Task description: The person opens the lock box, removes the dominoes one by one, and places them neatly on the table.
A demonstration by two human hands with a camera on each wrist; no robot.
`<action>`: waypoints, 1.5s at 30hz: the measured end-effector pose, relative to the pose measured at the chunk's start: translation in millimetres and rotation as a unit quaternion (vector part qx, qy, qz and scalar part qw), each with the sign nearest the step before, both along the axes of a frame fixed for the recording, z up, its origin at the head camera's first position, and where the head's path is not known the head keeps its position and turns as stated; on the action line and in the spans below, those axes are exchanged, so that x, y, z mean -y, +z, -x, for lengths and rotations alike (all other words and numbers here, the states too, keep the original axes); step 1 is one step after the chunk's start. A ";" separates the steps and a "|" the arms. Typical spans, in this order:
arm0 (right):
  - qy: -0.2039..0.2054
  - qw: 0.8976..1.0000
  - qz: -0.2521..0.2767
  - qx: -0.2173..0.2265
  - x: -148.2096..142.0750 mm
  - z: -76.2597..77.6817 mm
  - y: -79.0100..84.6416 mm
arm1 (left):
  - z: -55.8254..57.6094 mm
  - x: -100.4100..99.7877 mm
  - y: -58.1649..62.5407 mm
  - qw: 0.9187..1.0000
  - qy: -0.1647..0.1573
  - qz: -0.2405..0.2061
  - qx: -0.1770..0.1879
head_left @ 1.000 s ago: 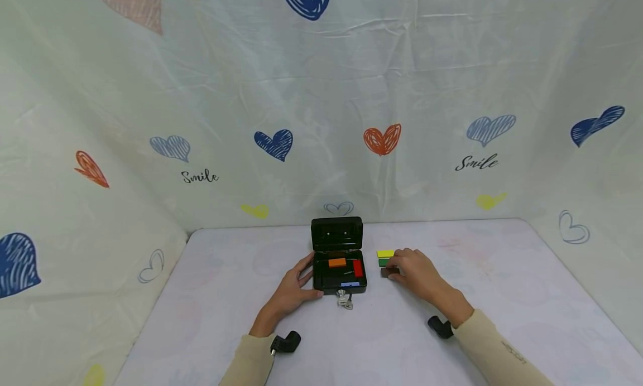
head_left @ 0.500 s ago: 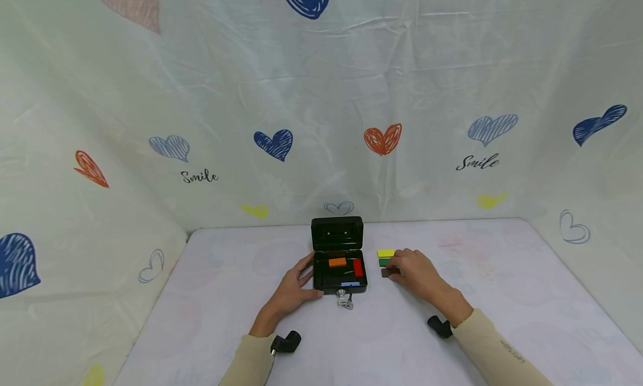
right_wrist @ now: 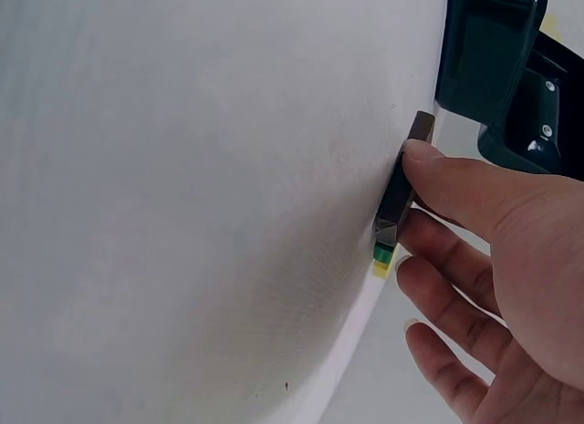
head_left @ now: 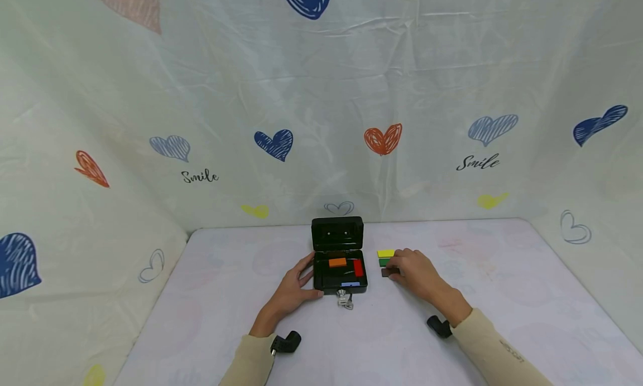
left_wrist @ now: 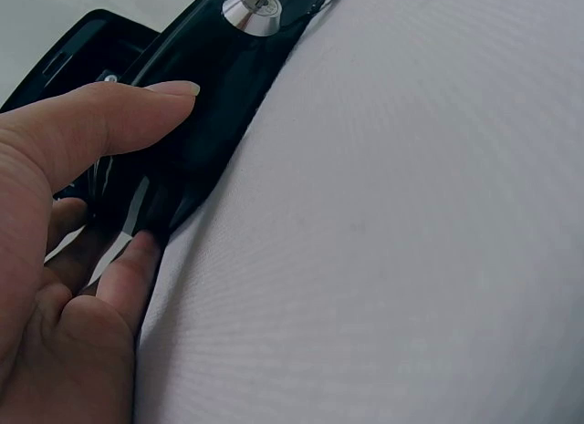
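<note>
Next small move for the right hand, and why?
Probably shift the dark block toward the open black box: the right hand pinches it, the left hand rests against the box, and an orange block and a red block lie inside.

The head camera looks forward and down from above my arms, well back, so the table [head_left: 226, 274], the heart-printed cloth [head_left: 321, 96] and my left hand [head_left: 291, 291] and right hand [head_left: 418, 273] fit in. My left wrist camera [head_left: 286, 342] sits close, its picture tilted, facing past that hand to the front of the black box [head_left: 331, 290] and its silver lock [left_wrist: 252, 12]. My right wrist camera [head_left: 440, 327] is also close and slanted, facing the dark block [right_wrist: 396, 194], the box at its upper right. All three views share the box; the lock ties head to left wrist, the block head to right wrist.
</note>
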State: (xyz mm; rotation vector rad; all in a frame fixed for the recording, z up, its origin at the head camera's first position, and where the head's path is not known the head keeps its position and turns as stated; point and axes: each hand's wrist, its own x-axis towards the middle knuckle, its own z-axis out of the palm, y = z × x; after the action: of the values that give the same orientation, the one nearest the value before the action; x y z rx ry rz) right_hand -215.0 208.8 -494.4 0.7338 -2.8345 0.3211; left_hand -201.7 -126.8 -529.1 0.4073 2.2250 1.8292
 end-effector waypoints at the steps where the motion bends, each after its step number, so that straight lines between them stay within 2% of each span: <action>1: 0.000 1.000 0.001 0.001 0.0 0.2 -0.1 | 0.1 0.0 -0.1 1.000 0.000 0.000 0.002; 10: -0.005 1.000 -0.006 -0.001 -0.3 0.5 2.2 | 1.5 -0.1 0.1 1.000 -0.003 -0.005 0.000; 18: 0.012 0.999 0.014 -0.033 4.6 -2.7 13.6 | 3.0 -0.5 1.5 1.000 0.005 -0.009 0.009; 25: 0.050 0.995 0.048 -0.072 19.0 -4.9 25.9 | 3.8 -0.3 1.5 1.000 0.007 -0.009 0.007; 36: 0.065 0.995 0.045 -0.060 48.3 -5.2 29.2 | 2.7 0.0 1.2 1.000 0.007 -0.013 0.014; 45: 0.090 0.993 0.037 -0.073 67.7 -3.9 27.1 | 0.7 -0.5 1.3 1.000 0.008 -0.013 0.018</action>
State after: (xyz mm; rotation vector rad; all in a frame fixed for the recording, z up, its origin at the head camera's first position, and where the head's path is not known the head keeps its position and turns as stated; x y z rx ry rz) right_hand -211.1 141.2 -467.4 0.9571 -2.6110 0.3806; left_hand -202.4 -126.3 -527.9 0.3608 2.1894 1.8603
